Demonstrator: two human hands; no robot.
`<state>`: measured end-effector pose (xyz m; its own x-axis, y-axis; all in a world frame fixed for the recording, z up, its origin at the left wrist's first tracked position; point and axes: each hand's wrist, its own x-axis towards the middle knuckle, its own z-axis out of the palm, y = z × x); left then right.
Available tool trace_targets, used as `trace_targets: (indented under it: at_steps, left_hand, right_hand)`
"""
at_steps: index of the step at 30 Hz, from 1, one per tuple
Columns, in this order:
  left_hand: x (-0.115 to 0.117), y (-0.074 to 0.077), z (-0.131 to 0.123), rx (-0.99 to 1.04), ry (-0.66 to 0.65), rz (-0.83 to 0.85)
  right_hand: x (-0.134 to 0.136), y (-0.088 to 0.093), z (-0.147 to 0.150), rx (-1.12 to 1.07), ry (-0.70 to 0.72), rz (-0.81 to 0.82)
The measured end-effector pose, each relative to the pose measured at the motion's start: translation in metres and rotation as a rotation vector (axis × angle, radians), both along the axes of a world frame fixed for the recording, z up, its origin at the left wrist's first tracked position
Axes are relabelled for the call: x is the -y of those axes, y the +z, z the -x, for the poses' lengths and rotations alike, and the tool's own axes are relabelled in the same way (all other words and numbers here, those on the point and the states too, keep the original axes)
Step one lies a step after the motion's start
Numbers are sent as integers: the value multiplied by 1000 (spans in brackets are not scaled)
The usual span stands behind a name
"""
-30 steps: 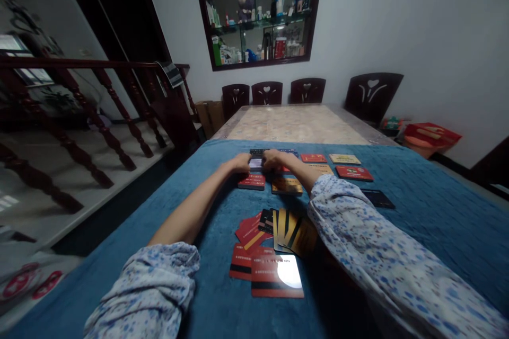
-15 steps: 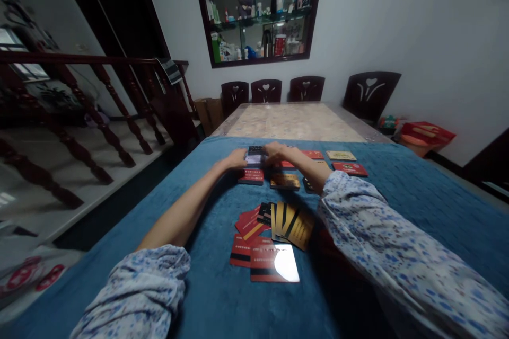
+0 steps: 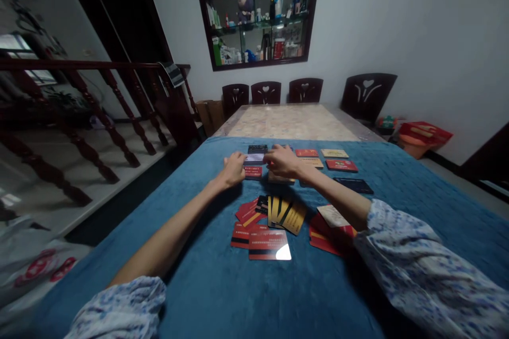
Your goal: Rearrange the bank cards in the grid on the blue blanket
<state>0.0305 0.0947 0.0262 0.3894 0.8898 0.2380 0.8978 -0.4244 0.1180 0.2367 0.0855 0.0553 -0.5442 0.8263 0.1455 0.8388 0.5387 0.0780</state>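
Both my arms reach forward over a blue cloth (image 3: 417, 190) spread on the table. My left hand (image 3: 233, 168) and my right hand (image 3: 283, 160) pinch the two ends of a pale card (image 3: 254, 159) between them, just above the cloth. A red card (image 3: 253, 171) lies under it and a black card (image 3: 257, 149) just beyond. More red, gold and dark cards (image 3: 341, 164) lie in rows to the right. A loose heap of red and gold cards (image 3: 274, 222) sits nearer me between my forearms.
The bare marble tabletop (image 3: 290, 122) continues past the cloth, with dark wooden chairs (image 3: 368, 95) around it. A wooden stair railing (image 3: 99, 106) stands at the left. A glass wall cabinet (image 3: 260, 13) hangs behind. Red bags (image 3: 423, 135) lie on the floor at right.
My hands have drawn slightly back toward me with the pale card still between them. My right arm has swung aside, uncovering more cards by the heap.
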Motion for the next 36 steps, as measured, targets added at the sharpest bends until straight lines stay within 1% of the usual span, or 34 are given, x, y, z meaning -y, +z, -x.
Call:
trace_targets:
  at_steps: [4,6,9,12,16,19,21,26,32,36]
  left_hand:
    - [27,-5,4,26,-53,-42]
    - [40,-10,7,54,-102,-66]
    - [58,-21,10,103,-174,-105]
    - [76,-30,12,131,-218,-113]
    - [95,-36,10,192,-260,-120]
    - [106,-35,8,202,-320,-91]
    - [112,-33,8,174,-384,-51]
    - [128,-23,12,79,-548,36]
    - [137,-13,14,41,-702,107]
    - [139,-13,15,-12,-710,114]
  right_hand:
    - [25,-8,-5,-41,69,-34]
    - [37,-14,-8,-72,105,-52]
    - [52,-26,-13,-119,208,-79]
    - [67,-40,-18,-184,271,-126]
    - [88,-52,-25,-255,344,-111]
    - [104,-54,-27,-316,428,-51]
    - [112,-53,-27,-335,472,2]
    - [127,-45,-23,-304,542,75]
    - [135,-39,-20,-218,546,129]
    - [134,-41,-19,-207,551,126]
